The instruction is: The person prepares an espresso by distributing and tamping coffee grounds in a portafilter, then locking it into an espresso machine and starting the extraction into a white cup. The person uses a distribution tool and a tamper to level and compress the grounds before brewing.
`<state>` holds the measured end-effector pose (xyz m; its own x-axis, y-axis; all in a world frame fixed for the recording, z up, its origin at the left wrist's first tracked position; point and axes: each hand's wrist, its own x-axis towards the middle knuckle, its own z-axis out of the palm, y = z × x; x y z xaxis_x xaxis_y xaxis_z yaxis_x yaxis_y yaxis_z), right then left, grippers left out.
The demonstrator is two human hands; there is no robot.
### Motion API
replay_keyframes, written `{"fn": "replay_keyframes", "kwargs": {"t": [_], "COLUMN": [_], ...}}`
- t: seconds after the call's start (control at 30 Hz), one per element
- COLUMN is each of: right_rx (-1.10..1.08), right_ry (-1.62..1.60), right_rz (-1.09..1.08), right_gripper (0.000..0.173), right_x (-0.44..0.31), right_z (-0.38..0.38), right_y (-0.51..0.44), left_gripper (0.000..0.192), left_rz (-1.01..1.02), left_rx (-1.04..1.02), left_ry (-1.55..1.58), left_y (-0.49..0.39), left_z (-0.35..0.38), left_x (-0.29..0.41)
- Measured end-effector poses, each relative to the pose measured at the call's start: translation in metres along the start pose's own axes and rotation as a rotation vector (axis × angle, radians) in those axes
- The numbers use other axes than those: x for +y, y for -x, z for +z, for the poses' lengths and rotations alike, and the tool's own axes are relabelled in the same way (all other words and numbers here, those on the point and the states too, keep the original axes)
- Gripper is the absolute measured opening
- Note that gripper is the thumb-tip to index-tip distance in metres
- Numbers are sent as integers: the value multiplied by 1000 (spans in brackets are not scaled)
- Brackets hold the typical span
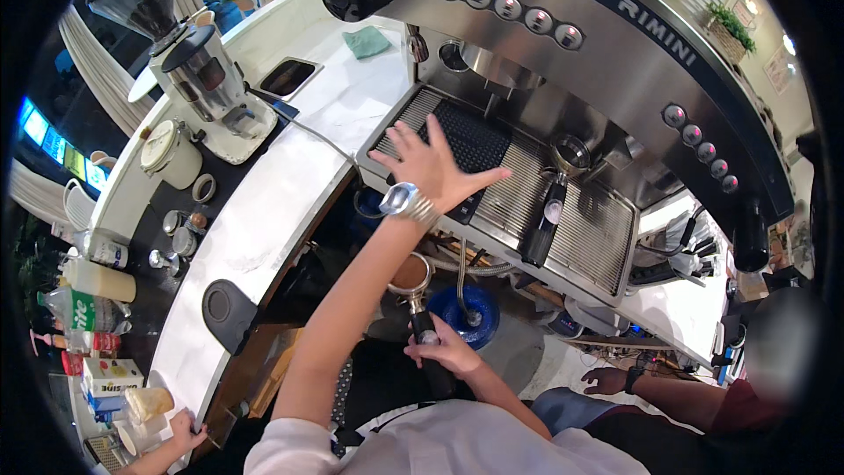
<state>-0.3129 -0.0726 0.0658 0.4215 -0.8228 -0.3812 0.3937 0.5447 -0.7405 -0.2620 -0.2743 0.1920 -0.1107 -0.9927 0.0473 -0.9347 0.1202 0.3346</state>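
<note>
My left hand [435, 161], with a metal-band watch on its wrist, is spread wide above the drip tray of the espresso machine [593, 66]; nothing is in its fingers. A black digital scale or mat [471, 138] lies on the tray, partly hidden by that hand. Lower down, my right hand [438, 346] grips the black handle of a portafilter [410, 277], whose basket holds brown ground coffee. A second portafilter [547, 211] with an empty-looking basket rests on the tray's slats, its handle pointing towards me.
A coffee grinder [211, 86] with beans stands on the left counter [264, 211], near a black tamping mat [227, 313], jars and bottles. A green cloth [366, 43] lies beside the machine. One person's hand [184, 435] is at lower left; another person's arm [666, 399] reaches in from the right.
</note>
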Motion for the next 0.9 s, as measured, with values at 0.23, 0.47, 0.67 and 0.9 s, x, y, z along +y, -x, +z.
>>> {"fn": "replay_keyframes", "kwargs": {"t": [0.23, 0.47, 0.67, 0.9], "right_rx": [127, 338, 615, 826], "right_ry": [54, -274, -252, -255], "right_rz": [80, -233, -810, -1054], "right_gripper": [31, 41, 33, 23], "right_x": [-32, -73, -101, -147], "right_z": [56, 120, 120, 109], "right_y": [13, -10, -87, -151], "left_gripper": [22, 21, 29, 77], "left_rz": [54, 315, 485, 134], "left_rx": [315, -620, -303, -144], "left_ry": [1048, 615, 682, 188], "left_y": [106, 175, 121, 127], "left_z": [-30, 67, -28, -5], "left_x": [-170, -234, -267, -380]}}
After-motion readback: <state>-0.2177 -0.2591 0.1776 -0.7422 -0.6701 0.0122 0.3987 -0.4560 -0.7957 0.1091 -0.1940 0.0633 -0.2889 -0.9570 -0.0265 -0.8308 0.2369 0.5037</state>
